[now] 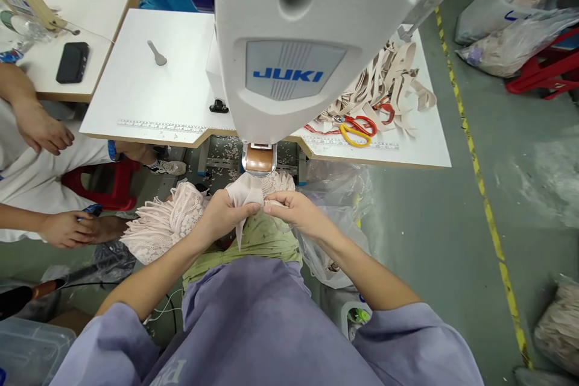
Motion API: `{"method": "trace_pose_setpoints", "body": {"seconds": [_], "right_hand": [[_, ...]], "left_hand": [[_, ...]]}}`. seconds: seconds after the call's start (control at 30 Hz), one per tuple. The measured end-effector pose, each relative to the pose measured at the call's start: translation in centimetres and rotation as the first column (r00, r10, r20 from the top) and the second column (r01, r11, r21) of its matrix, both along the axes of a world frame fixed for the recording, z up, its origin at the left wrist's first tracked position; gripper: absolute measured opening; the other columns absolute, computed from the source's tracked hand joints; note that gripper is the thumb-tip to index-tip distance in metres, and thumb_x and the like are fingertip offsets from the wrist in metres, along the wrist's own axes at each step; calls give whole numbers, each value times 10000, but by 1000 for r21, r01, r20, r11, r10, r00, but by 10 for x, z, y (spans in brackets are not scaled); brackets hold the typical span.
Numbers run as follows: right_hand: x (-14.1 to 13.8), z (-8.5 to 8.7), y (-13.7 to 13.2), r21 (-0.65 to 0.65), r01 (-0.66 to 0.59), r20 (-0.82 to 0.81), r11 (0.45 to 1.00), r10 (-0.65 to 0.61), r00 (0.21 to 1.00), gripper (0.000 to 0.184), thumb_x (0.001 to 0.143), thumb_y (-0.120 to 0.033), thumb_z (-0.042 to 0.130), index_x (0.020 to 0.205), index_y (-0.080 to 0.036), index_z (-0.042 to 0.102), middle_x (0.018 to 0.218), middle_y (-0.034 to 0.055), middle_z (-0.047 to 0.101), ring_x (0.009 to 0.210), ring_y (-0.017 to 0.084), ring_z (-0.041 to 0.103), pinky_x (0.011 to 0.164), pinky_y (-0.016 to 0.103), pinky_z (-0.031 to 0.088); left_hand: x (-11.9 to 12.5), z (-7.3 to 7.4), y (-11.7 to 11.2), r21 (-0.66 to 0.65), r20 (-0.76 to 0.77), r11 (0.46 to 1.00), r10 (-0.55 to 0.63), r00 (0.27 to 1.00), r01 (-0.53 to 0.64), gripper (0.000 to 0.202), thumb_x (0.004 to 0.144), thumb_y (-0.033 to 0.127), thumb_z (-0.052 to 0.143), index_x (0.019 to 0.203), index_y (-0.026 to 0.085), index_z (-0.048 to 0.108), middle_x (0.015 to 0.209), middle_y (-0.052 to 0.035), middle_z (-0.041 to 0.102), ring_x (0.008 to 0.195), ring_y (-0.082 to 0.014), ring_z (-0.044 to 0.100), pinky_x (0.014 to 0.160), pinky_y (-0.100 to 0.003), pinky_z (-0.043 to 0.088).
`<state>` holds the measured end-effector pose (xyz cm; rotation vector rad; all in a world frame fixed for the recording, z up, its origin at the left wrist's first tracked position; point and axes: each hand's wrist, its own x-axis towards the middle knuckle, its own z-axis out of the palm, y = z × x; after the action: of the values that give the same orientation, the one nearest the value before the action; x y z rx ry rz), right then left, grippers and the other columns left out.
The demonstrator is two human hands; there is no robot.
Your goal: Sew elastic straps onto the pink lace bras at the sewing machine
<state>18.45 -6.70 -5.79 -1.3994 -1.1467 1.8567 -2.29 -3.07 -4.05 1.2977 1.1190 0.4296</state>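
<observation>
My left hand (221, 215) grips a pale pink fabric piece (246, 189) between thumb and fingers, and a pointed end of it dangles below. My right hand (298, 212) is closed in a pinch at the right edge of the same piece. Both hands are over my lap, just in front of the sewing machine's small brown-topped plate (259, 160). To the left of my left hand, a thick bundle of pale lace pieces (167, 220) hangs over my thigh. More pale lace (279, 181) shows behind my hands. Green cloth (271, 244) covers my lap.
The white JUKI machine head (284, 12) looms above my hands. On the table (181, 84), red and yellow scissors (357, 131) lie by a pile of beige strips (393, 78). A seated person's hands (67, 229) are at left. Plastic bags (337, 241) hang at right.
</observation>
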Motion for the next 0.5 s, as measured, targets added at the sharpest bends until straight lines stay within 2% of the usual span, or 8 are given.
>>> {"method": "trace_pose_setpoints", "body": {"seconds": [0.07,0.13,0.27,0.33,0.43,0.5], "right_hand": [[-2,3,0,-4,19,-17,1000,-19,1000,350,806,-507,687,911,-173,700,607,-56,434,518,83,314,472,224,220],[-3,7,0,49,25,26,998,-26,999,352,810,-503,683,926,-172,707,641,-41,488,542,90,359,489,224,258],[-4,20,0,260,-5,239,966,-59,969,272,854,-427,623,894,-175,717,699,-16,570,597,108,436,541,231,321],[-1,27,0,331,-41,285,943,-58,957,227,865,-372,590,861,-182,714,723,-9,594,599,108,441,542,232,326],[8,37,7,278,-42,195,960,-13,981,199,811,-365,621,853,-190,705,745,-2,615,591,112,461,525,232,348],[15,44,17,238,-17,107,971,-8,994,201,760,-371,660,836,-191,705,756,4,628,624,125,505,558,240,385]], "left_hand": [[2,-2,-1,-26,36,999,36,999,-35,293,791,421,719,786,133,666,708,-2,612,651,-137,524,599,-243,428],[5,-2,-2,-44,64,997,68,996,-65,290,800,416,718,816,130,676,722,-10,622,655,-140,530,605,-249,440],[16,9,-5,8,134,992,125,983,-127,247,816,371,719,782,135,654,721,-12,631,676,-139,551,651,-249,461],[15,16,-6,40,146,990,129,981,-136,255,835,379,703,770,137,655,739,-25,652,716,-156,586,699,-261,481],[4,17,-9,56,159,990,116,980,-127,328,832,461,704,935,150,691,934,-74,711,904,-221,643,818,-310,508],[-5,9,-15,53,223,982,168,960,-184,534,790,601,699,1099,168,664,1106,-115,698,1067,-272,627,906,-353,497]]}}
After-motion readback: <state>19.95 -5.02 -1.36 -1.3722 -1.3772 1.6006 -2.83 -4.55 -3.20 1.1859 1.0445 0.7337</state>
